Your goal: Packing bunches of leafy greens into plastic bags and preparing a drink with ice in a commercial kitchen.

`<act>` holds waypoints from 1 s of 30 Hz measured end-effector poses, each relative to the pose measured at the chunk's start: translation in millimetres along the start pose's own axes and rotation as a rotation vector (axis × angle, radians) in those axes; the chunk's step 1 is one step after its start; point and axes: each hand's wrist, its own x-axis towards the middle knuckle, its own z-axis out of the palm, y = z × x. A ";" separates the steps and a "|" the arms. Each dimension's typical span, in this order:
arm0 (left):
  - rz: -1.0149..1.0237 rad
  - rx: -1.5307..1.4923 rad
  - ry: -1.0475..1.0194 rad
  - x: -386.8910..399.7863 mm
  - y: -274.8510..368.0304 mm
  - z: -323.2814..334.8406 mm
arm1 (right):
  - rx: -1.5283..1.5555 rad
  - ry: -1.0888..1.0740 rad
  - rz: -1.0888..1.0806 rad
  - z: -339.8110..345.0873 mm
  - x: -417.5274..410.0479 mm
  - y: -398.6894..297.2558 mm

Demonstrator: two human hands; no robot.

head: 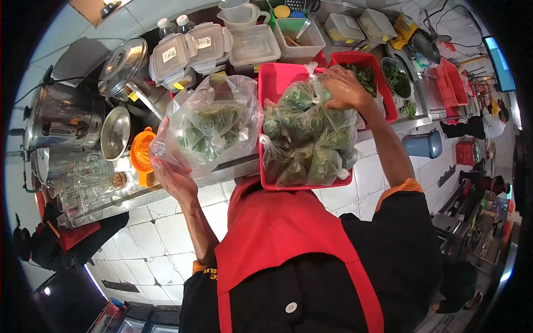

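A large clear plastic bag (pixel 216 125) holds small knotted bags of green leaves; my left hand (pixel 173 166) is at its left side, the palm against the film, fingers partly behind it. To the right, a red plastic tray (pixel 278 77) is heaped with knotted bags of leafy greens (pixel 327 164). My right hand (pixel 343 89) reaches over the tray's upper right, its fingers curled at the knotted top of one bag (pixel 297 95). The fingertips there are partly hidden.
Behind stand lidded plastic containers (pixel 255 45) and a red tray of loose leaves (pixel 385 83). At left are an orange citrus juicer (pixel 143 152), a steel bowl (pixel 115 133) and glass mugs (pixel 85 183). Other people (pixel 485 120) stand farther off, right and left.
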 end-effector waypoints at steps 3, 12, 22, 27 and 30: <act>-0.003 -0.012 -0.024 0.6 -3.3 -6.4 | 0.011 0.000 -0.071 3.9 3.8 2.6; -0.033 0.075 -0.087 1.1 -3.9 -6.2 | 0.058 -0.389 -0.201 -11.2 70.1 -48.7; -0.048 0.031 -0.010 1.9 2.9 -5.5 | 1.438 0.039 -0.465 -2.6 79.3 -145.5; -0.012 -0.158 -0.025 4.6 0.1 -8.9 | 1.037 0.147 -0.346 13.7 118.0 -204.2; -0.042 -0.198 0.108 7.1 14.6 -5.2 | 0.669 0.172 -0.297 0.7 120.1 -190.6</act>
